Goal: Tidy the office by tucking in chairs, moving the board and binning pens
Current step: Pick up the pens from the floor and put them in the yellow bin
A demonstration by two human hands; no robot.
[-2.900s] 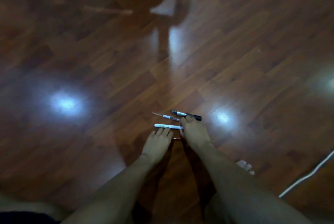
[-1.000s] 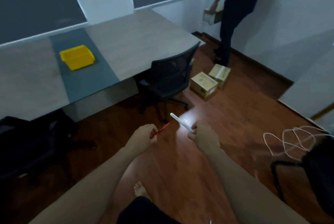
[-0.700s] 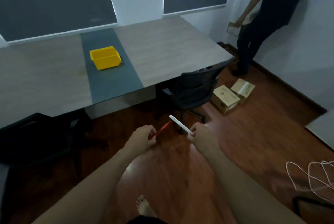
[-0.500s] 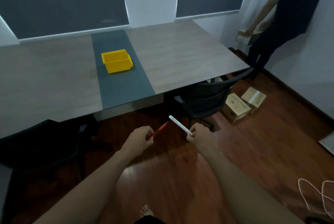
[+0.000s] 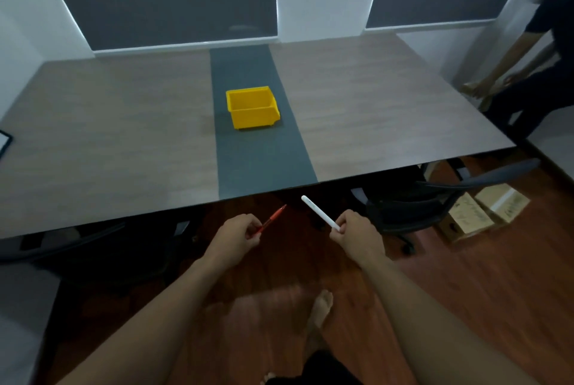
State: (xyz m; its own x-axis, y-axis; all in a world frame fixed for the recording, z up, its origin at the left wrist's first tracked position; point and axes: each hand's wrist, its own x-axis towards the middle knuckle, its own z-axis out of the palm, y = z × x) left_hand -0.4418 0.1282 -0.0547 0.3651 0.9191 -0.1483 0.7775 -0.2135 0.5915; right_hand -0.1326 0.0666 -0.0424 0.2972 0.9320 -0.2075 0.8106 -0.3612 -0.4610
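My left hand (image 5: 236,238) is closed around a red pen (image 5: 274,218) whose tip points up and right. A white marker (image 5: 320,212) sticks up and left out of my right hand (image 5: 357,235), which grips its lower end. Both hands hover just in front of the near edge of a long wooden desk (image 5: 102,148). On the desk's grey centre strip stands an open yellow bin (image 5: 252,107), well beyond both pens. A black office chair (image 5: 435,198) is tucked under the desk at the right.
Another dark chair (image 5: 93,248) sits under the desk at the left. Two cardboard boxes (image 5: 484,213) lie on the wooden floor at the right. A person in dark clothes (image 5: 534,73) bends over near the right wall. My bare foot (image 5: 321,307) shows below.
I picked pens off the floor and stood up. The view has swung to face the desk, which is now much closer, with the yellow bin centred ahead. Both hands still hold their pens.
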